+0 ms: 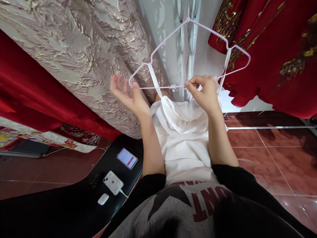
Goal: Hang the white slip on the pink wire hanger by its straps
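Note:
A white wire hanger [198, 26] hangs in front of me with a white garment [184, 138] strung from it by two white straps. My right hand [204, 94] pinches the hanger's bottom bar near its middle, just above the garment's top edge. My left hand [126, 94] is raised by the hanger's left corner, palm up and fingers spread. Its thumb tip touches the left end of the bar, and nothing sits in the palm.
A beige and gold brocade cloth [81, 53] hangs at left over red velvet [32, 96]. Red garments with gold embroidery [279, 53] hang at right. Below left, two phones [127, 158] [113, 182] and a small white case [103, 199] lie on a black surface. The floor is red tile [272, 148].

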The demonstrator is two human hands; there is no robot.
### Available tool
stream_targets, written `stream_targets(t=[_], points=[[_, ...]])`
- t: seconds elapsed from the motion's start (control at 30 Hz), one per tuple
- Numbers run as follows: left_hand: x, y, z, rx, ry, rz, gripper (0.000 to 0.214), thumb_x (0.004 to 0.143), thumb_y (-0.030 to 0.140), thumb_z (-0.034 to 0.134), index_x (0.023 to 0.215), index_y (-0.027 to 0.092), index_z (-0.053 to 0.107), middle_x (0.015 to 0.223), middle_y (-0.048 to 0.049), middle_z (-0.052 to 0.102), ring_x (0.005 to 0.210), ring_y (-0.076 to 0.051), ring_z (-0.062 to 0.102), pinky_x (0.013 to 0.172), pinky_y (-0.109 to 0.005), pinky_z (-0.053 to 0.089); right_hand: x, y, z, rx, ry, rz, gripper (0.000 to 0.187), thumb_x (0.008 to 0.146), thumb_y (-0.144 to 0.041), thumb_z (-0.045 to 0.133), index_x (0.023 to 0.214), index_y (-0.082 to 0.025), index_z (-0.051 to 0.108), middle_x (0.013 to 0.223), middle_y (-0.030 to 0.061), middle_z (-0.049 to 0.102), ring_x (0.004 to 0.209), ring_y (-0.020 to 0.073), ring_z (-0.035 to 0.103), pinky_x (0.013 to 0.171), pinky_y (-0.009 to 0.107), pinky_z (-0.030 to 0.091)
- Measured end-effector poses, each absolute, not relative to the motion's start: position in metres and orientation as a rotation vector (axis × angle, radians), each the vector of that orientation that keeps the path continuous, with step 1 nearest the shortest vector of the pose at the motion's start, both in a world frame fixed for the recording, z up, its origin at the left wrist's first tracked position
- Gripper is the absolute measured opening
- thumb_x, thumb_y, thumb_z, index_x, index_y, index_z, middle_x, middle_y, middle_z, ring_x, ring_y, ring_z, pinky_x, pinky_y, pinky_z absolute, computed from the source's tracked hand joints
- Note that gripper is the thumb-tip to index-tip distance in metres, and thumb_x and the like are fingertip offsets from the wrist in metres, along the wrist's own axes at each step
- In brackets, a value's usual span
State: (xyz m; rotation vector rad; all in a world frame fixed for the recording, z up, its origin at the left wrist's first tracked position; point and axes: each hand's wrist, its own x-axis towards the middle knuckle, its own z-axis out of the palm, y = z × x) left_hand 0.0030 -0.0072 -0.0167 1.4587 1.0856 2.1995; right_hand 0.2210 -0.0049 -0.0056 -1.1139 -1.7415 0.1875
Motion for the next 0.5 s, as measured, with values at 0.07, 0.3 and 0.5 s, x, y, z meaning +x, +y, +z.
stream_targets(t=[0.07,0.3,0.5], points=[[0.008,-0.016,-0.011,1.579,1.102,2.446,0.032,0.095,0.030,0.056,0.126,0.028,0.045,0.132,-0.0046,0.051,0.129,-0.024,0.047,0.107,-0.045,0.036,0.222,-0.007,-0.005,-1.107,-1.742,0.188,0.027,0.089,-0.043,0.057,0.075,-0.020,0.065,0.075,-0.0006,0.066,0.073,0.0129,0.054,0.097,0.041,0.035],[0.017,-0.046,0.006,1.923,1.336,1.868,0.028,0.093,0.037,0.065,0.115,0.020,0.059,0.116,-0.0100,0.063,0.108,-0.026,0.060,0.098,-0.042,0.046,0.220,-0.010,-0.008,-1.113,-1.745,0.178,0.028,0.090,-0.045,0.056,0.080,-0.022,0.067,0.080,-0.0016,0.068,0.074,0.0131,0.052,0.099,0.041,0.032],[0.027,-0.037,0.019,1.710,0.961,1.888,0.016,0.088,0.032,0.071,0.098,0.020,0.067,0.098,-0.0064,0.067,0.098,-0.023,0.064,0.095,-0.037,0.050,0.220,-0.007,-0.011,-1.090,-1.752,0.181,0.029,0.090,-0.047,0.056,0.080,-0.022,0.067,0.081,-0.0025,0.069,0.073,0.0130,0.051,0.099,0.040,0.031]])
